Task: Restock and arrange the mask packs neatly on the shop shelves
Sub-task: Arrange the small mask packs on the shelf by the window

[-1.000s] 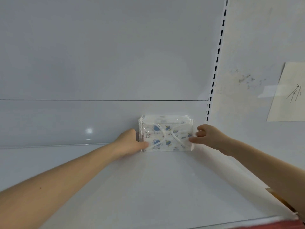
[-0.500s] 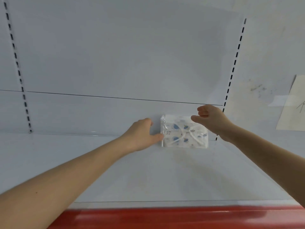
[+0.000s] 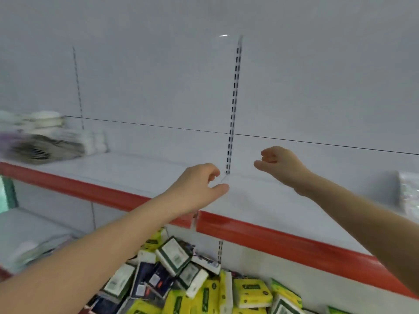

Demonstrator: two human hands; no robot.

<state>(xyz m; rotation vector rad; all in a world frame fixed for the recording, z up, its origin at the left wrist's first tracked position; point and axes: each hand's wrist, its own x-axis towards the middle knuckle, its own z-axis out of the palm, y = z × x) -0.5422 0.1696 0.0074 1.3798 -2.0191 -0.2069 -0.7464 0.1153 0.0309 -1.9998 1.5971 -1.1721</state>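
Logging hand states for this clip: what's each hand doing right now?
Left hand: open, loosely curled, holding nothing.
Right hand: open, loosely curled, holding nothing.

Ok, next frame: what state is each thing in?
left hand: empty, fingers loosely curled, over the shelf.
right hand: empty, fingers loosely curled.
mask pack: on the shelf, far right, cut off.
stacked goods: on the shelf's left end, blurred.
tissue packs: jumbled heap below the shelf.
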